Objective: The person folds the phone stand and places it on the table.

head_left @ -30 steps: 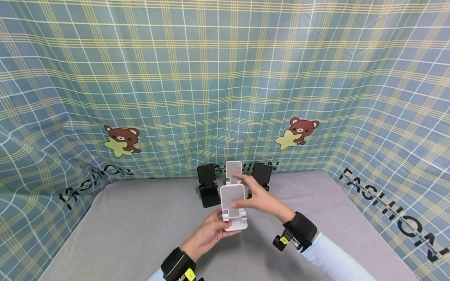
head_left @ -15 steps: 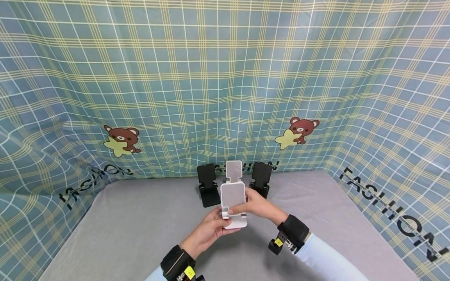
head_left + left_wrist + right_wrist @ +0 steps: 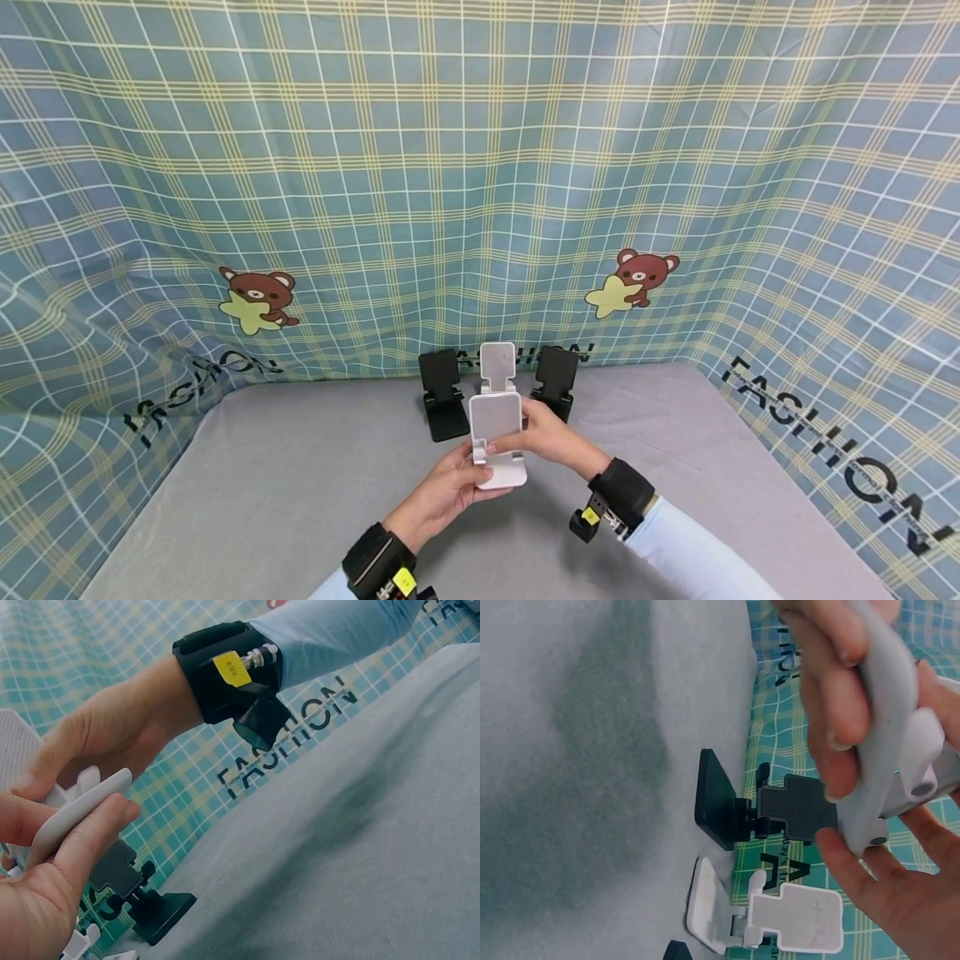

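Both hands hold a white phone stand (image 3: 497, 412) above the grey table, its back plate raised over a flat base. My left hand (image 3: 446, 492) grips the base, thumb on top and fingers beneath, as the left wrist view shows with the base (image 3: 82, 810) between them. From the right side, my right hand (image 3: 553, 435) grips the plate near the hinge, its thumb across the front. Its other fingers are largely behind the plate in the head view. The right wrist view catches the stand's base (image 3: 889, 697) edge-on between the hands.
Behind the held stand, another white phone stand (image 3: 498, 365) is flanked by a black phone stand (image 3: 441, 375) on the left and a second black phone stand (image 3: 557, 373) on the right. A checked curtain (image 3: 465, 208) hangs around the grey tabletop (image 3: 285, 483).
From spread fingers over the front of the stand, my right hand has lowered and taken hold near the hinge. My left hand keeps its grip on the base, almost unmoved.
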The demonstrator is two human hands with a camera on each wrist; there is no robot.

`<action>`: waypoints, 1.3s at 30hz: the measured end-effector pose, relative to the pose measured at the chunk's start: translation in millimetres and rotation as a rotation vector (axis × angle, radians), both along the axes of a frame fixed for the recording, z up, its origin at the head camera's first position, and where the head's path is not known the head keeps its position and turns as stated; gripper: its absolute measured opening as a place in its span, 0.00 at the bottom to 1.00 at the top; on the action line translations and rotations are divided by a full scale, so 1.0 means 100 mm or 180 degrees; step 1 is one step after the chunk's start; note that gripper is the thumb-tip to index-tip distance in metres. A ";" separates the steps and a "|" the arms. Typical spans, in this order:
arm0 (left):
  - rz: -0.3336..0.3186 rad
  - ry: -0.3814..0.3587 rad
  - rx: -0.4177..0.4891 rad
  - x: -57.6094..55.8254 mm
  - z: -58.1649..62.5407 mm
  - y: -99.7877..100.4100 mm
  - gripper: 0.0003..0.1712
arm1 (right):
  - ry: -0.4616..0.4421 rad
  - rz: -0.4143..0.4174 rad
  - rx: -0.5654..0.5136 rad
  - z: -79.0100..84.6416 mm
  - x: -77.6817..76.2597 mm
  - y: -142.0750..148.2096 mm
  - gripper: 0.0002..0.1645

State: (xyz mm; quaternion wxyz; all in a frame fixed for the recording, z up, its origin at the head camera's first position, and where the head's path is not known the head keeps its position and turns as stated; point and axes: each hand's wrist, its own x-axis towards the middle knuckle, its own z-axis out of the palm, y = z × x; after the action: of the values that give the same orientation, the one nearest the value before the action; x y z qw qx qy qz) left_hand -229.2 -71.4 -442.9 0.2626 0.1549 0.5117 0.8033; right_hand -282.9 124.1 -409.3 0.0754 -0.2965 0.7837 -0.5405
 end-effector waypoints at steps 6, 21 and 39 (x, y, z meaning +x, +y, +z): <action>-0.0008 0.0022 0.0041 0.00 -0.01 0.01 0.38 | 0.0237 -0.0268 -0.0031 0.01 0.02 -0.06 0.32; 0.0098 -0.0106 0.0016 0.03 -0.06 0.06 0.36 | 0.0601 -0.0545 -0.0240 0.08 0.13 -0.16 0.17; 0.0201 -0.0128 -0.0115 0.04 -0.06 0.04 0.38 | 0.0452 -0.0404 0.0330 -0.07 -0.06 -0.03 0.24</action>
State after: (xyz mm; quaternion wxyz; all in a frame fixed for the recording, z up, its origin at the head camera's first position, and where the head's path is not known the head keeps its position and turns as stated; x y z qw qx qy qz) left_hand -224.9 -67.5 -449.2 0.2502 0.1177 0.5253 0.8047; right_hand -289.0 121.0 -416.6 0.0005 -0.2796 0.8312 -0.4806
